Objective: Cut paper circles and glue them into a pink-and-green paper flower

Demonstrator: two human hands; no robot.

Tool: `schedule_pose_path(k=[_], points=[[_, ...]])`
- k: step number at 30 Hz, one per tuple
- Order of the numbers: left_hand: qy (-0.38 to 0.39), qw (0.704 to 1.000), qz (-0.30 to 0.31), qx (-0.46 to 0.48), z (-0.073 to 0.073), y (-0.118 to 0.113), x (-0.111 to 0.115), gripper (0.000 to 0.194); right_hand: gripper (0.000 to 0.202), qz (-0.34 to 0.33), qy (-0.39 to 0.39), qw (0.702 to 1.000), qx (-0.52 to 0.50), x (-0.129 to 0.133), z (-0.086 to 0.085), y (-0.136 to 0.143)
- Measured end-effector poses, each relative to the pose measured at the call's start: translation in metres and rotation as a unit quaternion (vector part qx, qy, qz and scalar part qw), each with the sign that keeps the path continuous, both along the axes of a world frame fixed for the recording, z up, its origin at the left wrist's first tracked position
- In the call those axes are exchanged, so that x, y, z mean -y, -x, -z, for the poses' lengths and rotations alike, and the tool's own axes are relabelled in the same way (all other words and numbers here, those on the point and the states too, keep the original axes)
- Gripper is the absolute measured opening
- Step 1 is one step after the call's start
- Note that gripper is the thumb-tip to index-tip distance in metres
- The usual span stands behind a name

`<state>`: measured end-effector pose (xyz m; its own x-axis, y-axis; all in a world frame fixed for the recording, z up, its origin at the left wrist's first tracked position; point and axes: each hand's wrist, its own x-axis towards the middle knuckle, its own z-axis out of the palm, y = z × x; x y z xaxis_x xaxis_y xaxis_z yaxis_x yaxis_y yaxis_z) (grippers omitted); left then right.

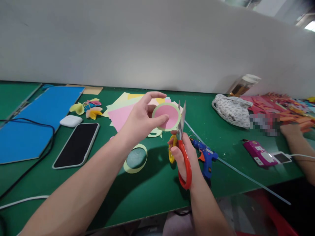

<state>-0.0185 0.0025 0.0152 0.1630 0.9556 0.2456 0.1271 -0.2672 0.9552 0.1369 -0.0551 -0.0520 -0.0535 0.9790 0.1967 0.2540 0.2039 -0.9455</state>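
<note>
Between the thumb and fingers of my left hand (150, 113) is a paper disc (171, 114), pink in the middle with a pale green rim. My right hand (185, 152) grips scissors (185, 164) with one red and one yellow handle loop. Their blades point up and stand slightly apart at the disc's right edge; I cannot tell whether paper lies between them. Below my left hand, a pale green paper ring (145, 157) lies on the green table (152, 196). Behind it spreads a pile of coloured paper sheets (120, 114).
A phone (77, 146), white case (71, 121), paper flowers (90, 108) and blue board (41, 124) lie left. Right are a blue glue gun (208, 160) with a long glue stick (253, 180), cloth pouch (232, 109), purple power bank (259, 153), tilted bottle (244, 85) and another person's hand (291, 132).
</note>
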Motion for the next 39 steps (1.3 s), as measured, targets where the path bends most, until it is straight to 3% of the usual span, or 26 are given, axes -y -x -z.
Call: schedule_pose_path(k=[13,31,39], points=[[-0.002,1.000,0.000,-0.022,-0.0050,0.0029,0.0005,0.046,0.052,0.002,0.000,1.000,0.012,0.0001,0.0004,-0.0014],[-0.007,0.999,-0.001,-0.044,-0.0031,0.0068,-0.0010,0.047,0.062,-0.023,0.006,1.000,-0.005,-0.0015,0.0017,-0.0038],[-0.003,0.999,0.003,-0.053,-0.0031,0.0087,-0.0007,0.047,0.054,-0.022,-0.001,1.000,0.008,-0.0011,0.0024,-0.0043]])
